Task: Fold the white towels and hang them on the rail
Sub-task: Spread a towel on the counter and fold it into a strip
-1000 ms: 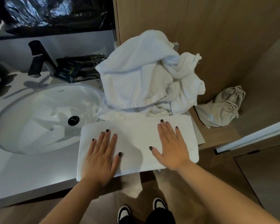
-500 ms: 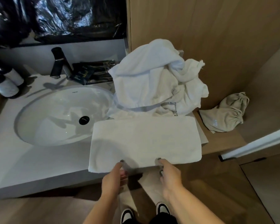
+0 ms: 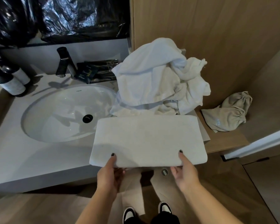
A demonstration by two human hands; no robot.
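Head view, looking down: a folded towel (image 3: 148, 139), a thick white terry rectangle with soft rounded edges, lies at the near right corner of the pale, smooth surface (image 3: 23, 159), its near edge jutting past the rim. The left hand (image 3: 109, 172) pinches that near edge toward its left end, thumb on top and fingers curled beneath. The right hand (image 3: 185, 171) pinches the same edge toward its right end in the same way, thumb on the cloth and fingers under it. Both thumbs have dark-painted nails.

Just beyond the folded towel, a heap of crumpled white towels (image 3: 157, 78) rises against the wood-grain wall panel (image 3: 217, 29), all loose folds and limp corners. To the left, an oval glossy white sink (image 3: 60, 113) is set into the surface, with a round black drain. A dark angular tap (image 3: 64, 62) stands at its far side, beside flat dark packets (image 3: 94, 70). Two dark-capped bottles (image 3: 11, 80) with white bodies stand at the far left. On a low wooden shelf to the right sits a beige drawstring bag (image 3: 228, 112), gathered and wrinkled.
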